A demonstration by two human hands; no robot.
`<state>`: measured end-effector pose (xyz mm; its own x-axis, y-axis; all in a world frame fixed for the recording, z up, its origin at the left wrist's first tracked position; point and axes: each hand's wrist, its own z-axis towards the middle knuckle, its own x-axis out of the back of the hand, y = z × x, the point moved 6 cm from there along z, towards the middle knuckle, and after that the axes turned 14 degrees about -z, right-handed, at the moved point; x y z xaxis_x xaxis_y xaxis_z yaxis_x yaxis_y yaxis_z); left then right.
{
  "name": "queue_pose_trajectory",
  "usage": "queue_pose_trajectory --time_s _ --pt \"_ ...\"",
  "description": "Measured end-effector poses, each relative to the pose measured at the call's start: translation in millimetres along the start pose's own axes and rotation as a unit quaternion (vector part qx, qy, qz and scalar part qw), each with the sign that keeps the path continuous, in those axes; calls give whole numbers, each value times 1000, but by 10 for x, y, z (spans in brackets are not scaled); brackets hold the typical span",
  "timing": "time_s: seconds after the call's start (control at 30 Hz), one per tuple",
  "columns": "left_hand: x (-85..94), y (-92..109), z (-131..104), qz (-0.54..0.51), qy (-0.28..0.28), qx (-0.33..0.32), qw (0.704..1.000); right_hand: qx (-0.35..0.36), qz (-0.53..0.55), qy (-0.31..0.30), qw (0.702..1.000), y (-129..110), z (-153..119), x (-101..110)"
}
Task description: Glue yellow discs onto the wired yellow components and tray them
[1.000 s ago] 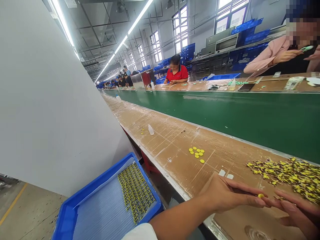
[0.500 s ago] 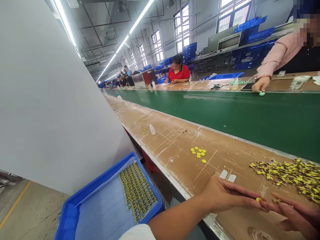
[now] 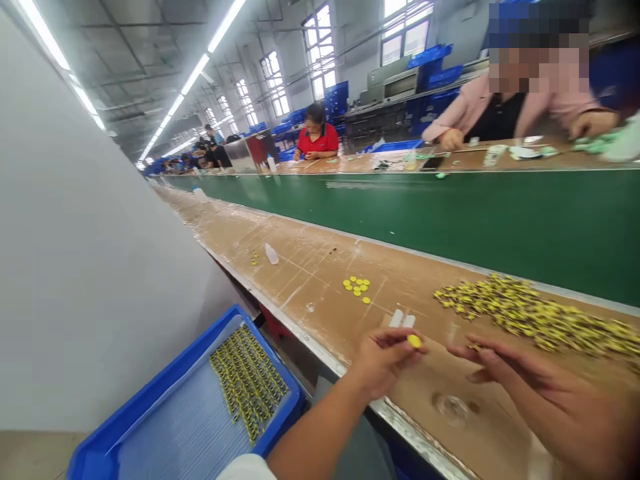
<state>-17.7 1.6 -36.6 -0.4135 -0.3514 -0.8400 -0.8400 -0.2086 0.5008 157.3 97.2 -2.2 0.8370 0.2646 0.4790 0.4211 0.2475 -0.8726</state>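
Note:
My left hand (image 3: 386, 362) pinches a round yellow disc (image 3: 414, 341) between thumb and fingers, above the near edge of the brown worktable (image 3: 330, 320). To its right, my right hand (image 3: 520, 380) is closed at the fingertips on a small yellow-and-dark piece (image 3: 473, 346), too small to make out fully. The two hands are a little apart. Beyond my right hand spreads a large pile of small yellow-and-dark pieces (image 3: 525, 310). Several loose yellow discs (image 3: 357, 291) lie on the table past my left hand, near two white strips (image 3: 402, 319).
A blue tray (image 3: 145, 393) with rows of yellow-and-dark pieces (image 3: 250, 380) stands at lower left, beside a grey-white panel (image 3: 90, 267). A green conveyor belt (image 3: 380, 207) runs behind the table. A small white bottle (image 3: 271, 254) stands on the table. Co-workers sit across the belt.
My hands have moved apart, and the yellow disc now faces me in my left hand. The view has turned right. The co-worker opposite has let go of a green piece on the belt's edge.

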Motion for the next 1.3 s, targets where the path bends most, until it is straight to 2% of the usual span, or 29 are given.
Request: queue_pose_trajectory --time_s 0.03,0.13,0.27,0.37,0.43,0.6,0.7,0.8,0.93,1.07,1.2,1.3 --pt "38 39 -38 -27 17 0 999 -16 47 -16 999 -69 -21 28" --pt "160 110 -112 -82 53 16 995 -70 94 32 993 -80 -68 210" --pt "265 88 -152 -104 74 32 991 -103 40 51 993 278 -136 392" --pt "312 12 -161 -95 83 40 991 -98 -17 21 995 571 -169 453" --pt "329 -33 -163 -86 79 43 992 -74 -51 -12 996 639 -174 450" --pt "317 -85 -145 -51 55 59 995 -54 -72 -99 991 508 -111 311" --pt "281 -97 -124 -35 51 66 996 -44 -81 -90 992 432 -39 270" --pt "255 -107 -111 -22 49 68 996 -29 -134 -57 989 453 6 307" --pt "259 -128 -104 -9 35 81 996 24 -234 -20 972 471 43 360" --pt "274 -139 -97 -10 26 89 996 87 -308 -15 947 448 80 277" --pt "235 -148 -120 -13 10 96 995 147 -321 -4 936 464 42 203" --pt "198 -175 -144 -26 0 108 994 218 -330 44 917 494 -31 219"
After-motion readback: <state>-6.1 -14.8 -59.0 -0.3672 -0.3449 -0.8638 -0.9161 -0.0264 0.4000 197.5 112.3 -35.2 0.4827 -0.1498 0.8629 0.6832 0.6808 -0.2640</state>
